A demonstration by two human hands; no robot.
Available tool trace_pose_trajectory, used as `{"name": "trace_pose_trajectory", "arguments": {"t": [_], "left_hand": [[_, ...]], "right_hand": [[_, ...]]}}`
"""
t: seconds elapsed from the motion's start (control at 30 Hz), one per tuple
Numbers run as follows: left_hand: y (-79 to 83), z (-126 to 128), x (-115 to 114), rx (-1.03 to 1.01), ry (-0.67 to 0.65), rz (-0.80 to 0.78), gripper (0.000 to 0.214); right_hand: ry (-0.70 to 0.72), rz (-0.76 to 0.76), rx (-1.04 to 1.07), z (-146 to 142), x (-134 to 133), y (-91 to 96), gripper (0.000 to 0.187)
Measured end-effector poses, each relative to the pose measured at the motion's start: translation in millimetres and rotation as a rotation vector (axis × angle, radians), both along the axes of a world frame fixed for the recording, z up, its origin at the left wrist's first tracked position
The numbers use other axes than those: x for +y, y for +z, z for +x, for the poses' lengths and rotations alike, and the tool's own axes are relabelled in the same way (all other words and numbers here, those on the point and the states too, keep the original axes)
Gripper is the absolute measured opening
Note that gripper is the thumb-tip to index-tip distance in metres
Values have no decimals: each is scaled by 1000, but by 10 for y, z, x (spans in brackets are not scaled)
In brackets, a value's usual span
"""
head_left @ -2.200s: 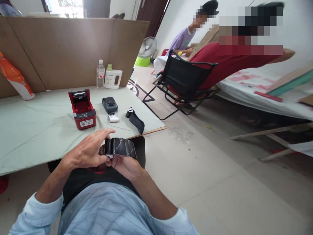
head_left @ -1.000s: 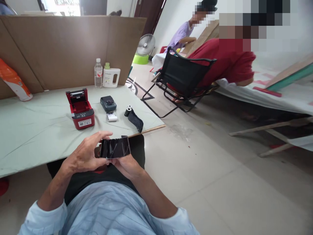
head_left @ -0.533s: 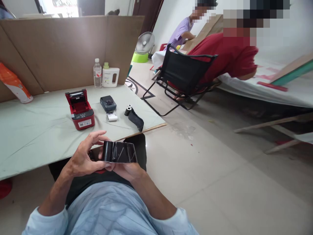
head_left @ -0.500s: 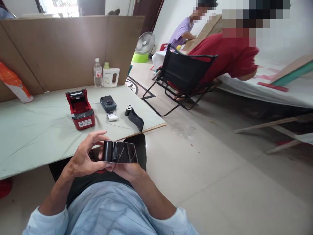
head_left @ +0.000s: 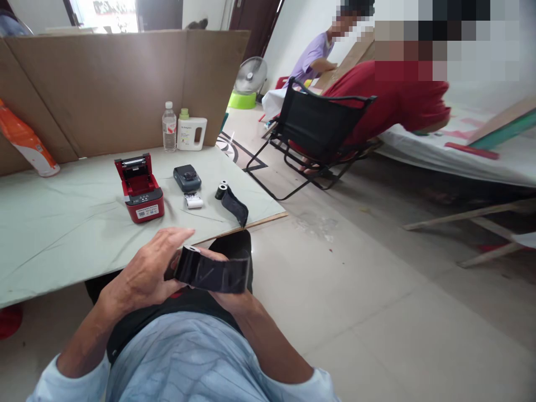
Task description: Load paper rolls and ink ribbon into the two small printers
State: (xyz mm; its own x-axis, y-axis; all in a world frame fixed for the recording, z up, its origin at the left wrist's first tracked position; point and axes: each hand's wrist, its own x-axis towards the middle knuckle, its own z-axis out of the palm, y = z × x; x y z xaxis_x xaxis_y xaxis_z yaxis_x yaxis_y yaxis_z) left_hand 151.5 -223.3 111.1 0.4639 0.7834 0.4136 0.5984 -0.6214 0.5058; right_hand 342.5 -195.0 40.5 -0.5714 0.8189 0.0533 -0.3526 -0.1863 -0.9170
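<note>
Over my lap both hands hold a glossy black ribbon strip (head_left: 211, 273), partly unrolled. My left hand (head_left: 146, 273) curls round its left, rolled end with the fingers bent over the top. My right hand (head_left: 234, 298) lies mostly hidden under the strip and supports it from below. On the pale green table (head_left: 62, 223) ahead stand a red label printer (head_left: 140, 190) with its lid up, a dark blue-grey device (head_left: 187, 178), a small white paper roll (head_left: 194, 201) and a second black ribbon roll (head_left: 232, 204) with a loose tail.
A cardboard screen (head_left: 117, 84) backs the table, with a water bottle (head_left: 169, 127), a white jug (head_left: 191, 133) and an orange-white bag (head_left: 25, 142). To the right, a person in red sits in a black folding chair (head_left: 318, 134); another person in purple sits beyond. A fan (head_left: 250, 75) stands on the floor.
The black strip has tilted and stretched out to the right, its right end lower now. My left fingers have closed further over the rolled end. The person in red has shifted.
</note>
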Motion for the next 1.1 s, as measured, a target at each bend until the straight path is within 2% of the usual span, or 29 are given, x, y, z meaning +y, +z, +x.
{"name": "trace_pose_trajectory", "arguments": {"t": [0.07,0.13,0.23,0.3,0.43,0.57,0.7,0.77,0.87,0.93,1.0,1.1], "left_hand": [[-81,-47,-47,-192,57,-27,88],[-164,-72,-106,-333,104,-83,89],[-286,-62,-186,-501,138,-201,80],[-357,-45,-220,-615,154,-278,68],[-422,-22,-246,-784,146,-377,51],[-397,15,-260,-855,131,-425,41],[-369,60,-263,-898,147,-509,43],[-391,64,-252,-916,181,-568,40],[-521,42,-225,-906,243,-708,33],[-673,16,-219,-903,227,-811,37],[-840,-19,-243,-932,180,-888,43],[-1015,-107,-344,-1009,147,-945,48]], "right_hand": [[23,104,45,31,-34,143,48],[-58,282,38,65,-63,236,44],[-204,583,-60,110,-87,272,30],[-241,716,-101,124,-86,252,30],[-262,840,-136,115,-65,193,37],[-261,831,-168,121,-64,199,33],[-254,748,-158,135,-98,232,27],[-264,587,-141,111,-110,174,25],[-260,147,-47,29,-90,-68,29],[-201,-120,63,-31,-60,-292,34],[-138,-280,159,-69,-32,-495,38],[-75,-377,233,-61,5,-674,39]]}}
